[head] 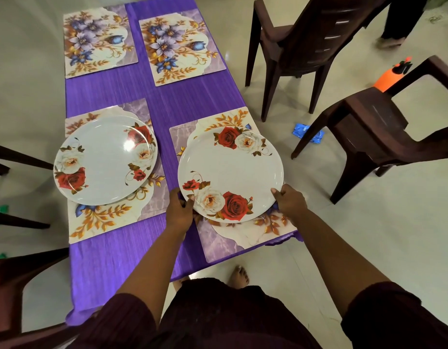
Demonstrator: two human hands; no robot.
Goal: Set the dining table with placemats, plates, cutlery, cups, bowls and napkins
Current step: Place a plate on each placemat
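- A long rectangular table under a striped purple cloth point(112, 260) is running from 6 o'clock up toward 12 o'clock through the middle of the view
- Two dark brown plastic armchairs are standing on the pale tiled floor at 2 o'clock: the far chair point(301, 44) and the near chair point(376, 132), both pulled away from the table; more dark chair parts point(13, 278) are showing at 8 o'clock
- Four rectangular floral placemats are lying on the cloth: a far-left mat with purple flowers point(98, 41) at 11 o'clock, a far-right mat with purple flowers point(181, 47) at 12 o'clock, a near-left mat with gold leaves point(109, 220) at 9 o'clock, and a near-right mat with gold leaves point(248, 235) at the centre
- A round white plate with red and cream roses point(105, 159) is resting on the near-left mat
- A second round white rose-patterned plate point(230, 172) is sitting over the near-right mat, whether fully set down I cannot tell
- The left hand point(180, 209) is gripping this second plate at its 8 o'clock rim, thumb curled over the edge
- The right hand point(291, 201) is gripping its 4 o'clock rim, thumb on top
- An orange spray bottle point(391, 76) is standing behind the near chair at 2 o'clock
- A blue packet point(308, 133) is lying on the floor at 3 o'clock
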